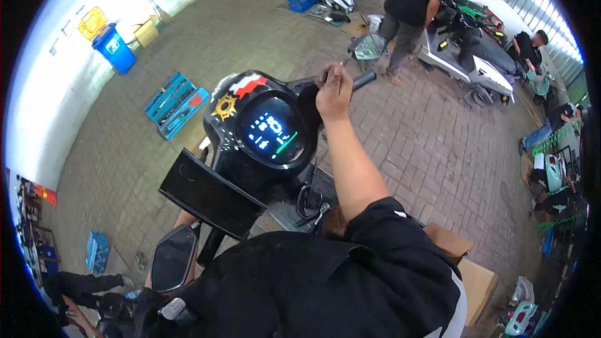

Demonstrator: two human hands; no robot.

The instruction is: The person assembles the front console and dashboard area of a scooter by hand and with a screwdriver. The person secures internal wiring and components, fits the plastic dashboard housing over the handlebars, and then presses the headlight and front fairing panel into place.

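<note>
The scooter's black handlebar cover [228, 164] is before me, with a lit round dashboard [272, 130] and red-white and gold stickers. My right hand [335, 92] is closed in a pinch at the stem of the right mirror [368, 47], beside the right handlebar grip [364, 80]. A flat black rectangular panel [213, 193] tilts in front of the dashboard on the near left. Closer to my body are the left mirror [173, 258] and the left handlebar grip [211, 247]. Of my left arm only bits of skin show by the panel and left mirror; its fingers are hidden.
An open blue toolbox [176, 105] lies on the brick floor ahead left, with a blue bin [114, 50] by the wall. A person [413, 12] stands ahead right near a white-and-black scooter [472, 62]. Cardboard boxes [479, 288] sit behind me on the right.
</note>
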